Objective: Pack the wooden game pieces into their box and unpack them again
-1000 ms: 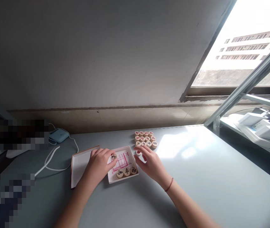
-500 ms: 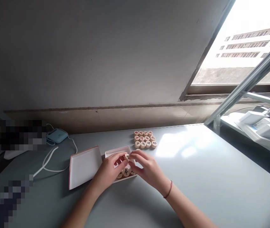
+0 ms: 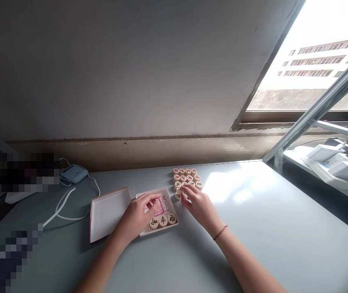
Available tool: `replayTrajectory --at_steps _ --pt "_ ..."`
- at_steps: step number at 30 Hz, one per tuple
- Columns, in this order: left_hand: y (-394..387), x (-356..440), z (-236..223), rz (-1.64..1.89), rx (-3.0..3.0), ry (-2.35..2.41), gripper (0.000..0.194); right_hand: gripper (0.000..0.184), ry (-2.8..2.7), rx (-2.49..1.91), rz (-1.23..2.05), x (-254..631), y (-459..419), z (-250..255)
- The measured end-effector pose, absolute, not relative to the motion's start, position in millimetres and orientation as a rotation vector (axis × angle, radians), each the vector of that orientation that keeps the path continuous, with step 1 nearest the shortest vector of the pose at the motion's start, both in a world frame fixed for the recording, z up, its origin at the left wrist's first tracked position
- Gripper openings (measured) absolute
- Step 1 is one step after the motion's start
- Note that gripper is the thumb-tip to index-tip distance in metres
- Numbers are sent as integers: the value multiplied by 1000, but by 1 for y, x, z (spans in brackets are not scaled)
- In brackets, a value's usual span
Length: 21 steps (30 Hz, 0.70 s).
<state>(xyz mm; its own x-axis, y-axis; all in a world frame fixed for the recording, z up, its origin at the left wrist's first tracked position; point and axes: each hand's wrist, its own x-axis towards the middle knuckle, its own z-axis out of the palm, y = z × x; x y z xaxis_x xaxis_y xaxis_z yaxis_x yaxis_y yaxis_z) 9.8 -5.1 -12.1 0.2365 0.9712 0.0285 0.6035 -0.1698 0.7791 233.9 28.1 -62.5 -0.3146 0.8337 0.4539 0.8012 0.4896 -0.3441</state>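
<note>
My left hand [image 3: 142, 215] hovers over the left side of a shallow white box [image 3: 174, 225], fingers loosely curled and apart, with nothing visible in them. Along the box's near side lie several round wooden Chinese chess pieces [image 3: 163, 220] with black characters; pink-red printing shows on its bottom. My right hand [image 3: 197, 201] is at the near-left corner of a block of pieces [image 3: 189, 178] on the table. Its thumb and fingertips close on a Chinese chess piece [image 3: 178, 195] there, partly hidden by the fingers. Red characters mark the block's far rows, black ones the nearer pieces.
The box's lid [image 3: 108, 213] lies open side up left of the box. A light blue device [image 3: 74, 174] with a white cable [image 3: 60, 203] sits at the back left. A wall runs behind the table [image 3: 253, 228]; a metal frame [image 3: 296, 130] and a shelf stand right.
My right hand has moved right and away from my left hand, to the block of pieces, with a chess piece. My left hand has let go of that piece and stays over the box.
</note>
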Motion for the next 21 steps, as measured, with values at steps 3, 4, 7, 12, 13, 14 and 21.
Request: replayTrajectory --at_steps 3,4,7,12,13,14,21 --pt "-6 10 -9 716 1882 1444 30 17 -2248 -1387 58 232 28 -66" --pt "-6 10 -9 714 1886 1444 29 17 -2266 -1391 64 231 27 -66" --pt "-6 10 -9 708 1904 1450 28 17 -2280 -1415 98 230 25 -64" --pt "-4 5 -11 682 1953 1479 28 18 -2262 -1532 97 228 25 -64" --pt "-4 4 -11 667 1962 1483 28 18 -2258 -1546 96 228 25 -65" --pt "-4 3 -10 649 1971 1487 29 18 -2254 -1552 99 229 26 -66" --pt "-9 -1 1 428 2036 1533 33 12 -2166 -1448 139 227 22 -62"
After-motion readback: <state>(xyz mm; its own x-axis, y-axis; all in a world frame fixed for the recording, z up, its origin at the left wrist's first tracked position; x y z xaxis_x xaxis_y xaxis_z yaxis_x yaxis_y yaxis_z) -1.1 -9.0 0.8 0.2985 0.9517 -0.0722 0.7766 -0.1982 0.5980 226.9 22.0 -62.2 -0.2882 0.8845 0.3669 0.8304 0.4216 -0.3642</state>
